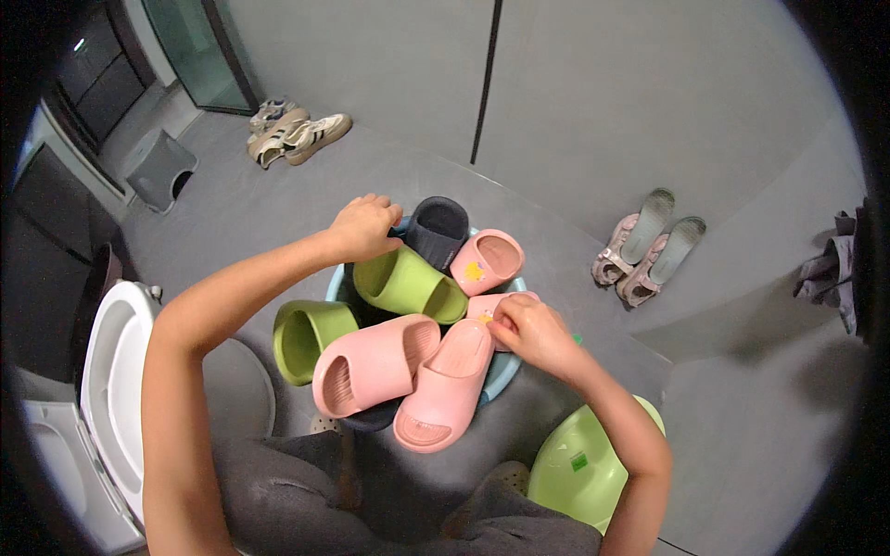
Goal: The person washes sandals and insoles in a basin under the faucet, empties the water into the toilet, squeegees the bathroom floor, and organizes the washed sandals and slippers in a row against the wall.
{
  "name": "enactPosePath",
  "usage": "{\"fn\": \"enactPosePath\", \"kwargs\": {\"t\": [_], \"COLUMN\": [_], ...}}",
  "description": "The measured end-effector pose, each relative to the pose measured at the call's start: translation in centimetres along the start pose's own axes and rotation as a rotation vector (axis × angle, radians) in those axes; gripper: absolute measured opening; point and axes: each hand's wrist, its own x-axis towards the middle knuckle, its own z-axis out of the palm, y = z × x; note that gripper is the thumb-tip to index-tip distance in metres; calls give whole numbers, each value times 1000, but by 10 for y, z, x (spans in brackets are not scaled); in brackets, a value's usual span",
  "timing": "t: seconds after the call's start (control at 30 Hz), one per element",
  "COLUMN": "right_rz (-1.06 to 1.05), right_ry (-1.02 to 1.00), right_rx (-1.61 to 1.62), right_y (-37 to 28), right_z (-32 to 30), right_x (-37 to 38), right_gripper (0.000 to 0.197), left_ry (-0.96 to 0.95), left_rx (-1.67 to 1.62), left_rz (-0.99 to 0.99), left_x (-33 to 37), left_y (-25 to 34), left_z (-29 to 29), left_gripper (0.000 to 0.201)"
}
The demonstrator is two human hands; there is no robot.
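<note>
A light blue basin (505, 378) stands on the floor before me, heaped with slippers. My left hand (367, 229) is at its far left rim, fingers curled, beside a green slipper (399, 278) and a dark slipper (438, 230); its grip is partly hidden. With bent fingers, my right hand (536, 332) pinches the small pink slipper (484, 304) with a yellow decoration, at the right side. A matching pink slipper (489, 260) leans behind it. Two larger pink slippers, one on the left (371, 366) and one on the right (447, 389), overhang the near rim. Another green slipper (311, 338) tilts out at left.
A light green basin (552, 477) is by my right leg. White toilet (111, 371) at left, grey stool (159, 169) farther off. Sneakers (315, 137) lie along the far wall, and sandals (646, 246) lean against the wall at right. Dark cloth (828, 273) hangs far right.
</note>
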Motion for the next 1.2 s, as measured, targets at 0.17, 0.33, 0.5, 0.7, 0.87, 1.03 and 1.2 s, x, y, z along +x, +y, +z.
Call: {"fn": "enactPosePath", "kwargs": {"t": [0.17, 0.33, 0.5, 0.7, 0.87, 1.03, 1.2], "right_rz": [-319, -594, -597, -510, -205, 97, 312], "right_ry": [-73, -274, -309, -341, -110, 504, 760], "right_rx": [153, 55, 73, 338, 688, 1195, 1318], "right_y": [-25, -56, -57, -55, -17, 56, 110], "right_z": [30, 51, 54, 49, 29, -33, -42], "right_x": [29, 55, 61, 51, 47, 29, 7], "right_gripper": [41, 65, 63, 32, 34, 39, 33], "left_ry": [-134, -180, -186, -137, 27, -286, -253], "left_rx": [-49, -53, -61, -135, -301, -196, -247], "left_rz": [-33, -80, -113, -115, -220, 119, 831], "left_x": [-13, -15, -16, -9, 10, -12, -38], "left_y": [-3, 3, 6, -8, -17, 56, 113], "left_z": [0, -1, 1, -20, -41, -36, -9], "left_gripper": [35, 36, 38, 50, 33, 16, 39]}}
